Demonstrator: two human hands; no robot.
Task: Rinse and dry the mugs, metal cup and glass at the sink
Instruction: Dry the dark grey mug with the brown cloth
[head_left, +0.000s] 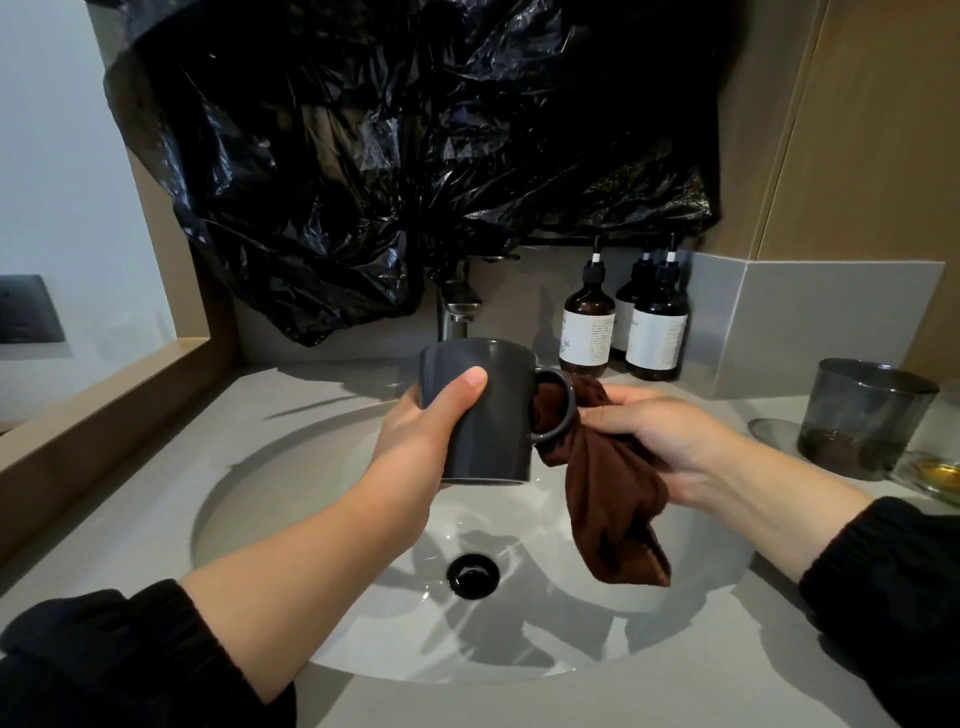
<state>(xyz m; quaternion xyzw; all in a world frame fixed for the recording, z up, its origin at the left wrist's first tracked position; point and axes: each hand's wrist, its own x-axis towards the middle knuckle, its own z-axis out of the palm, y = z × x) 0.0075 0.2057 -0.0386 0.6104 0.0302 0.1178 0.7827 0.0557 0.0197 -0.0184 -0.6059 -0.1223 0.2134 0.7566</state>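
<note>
The pale grey surface has a round sink set in at mid-frame. Three brown pump bottles stand at its back, right of centre. A smoky glass stands at the right edge.

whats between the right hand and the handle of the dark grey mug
A brown cloth: in the head view it is pushed through the handle loop of the dark grey ceramic mug, and the right hand grips it just beside the handle.

I'm counting now: one dark mug, one brown cloth, three pump bottles, two glasses, one tap, one drain.
</note>
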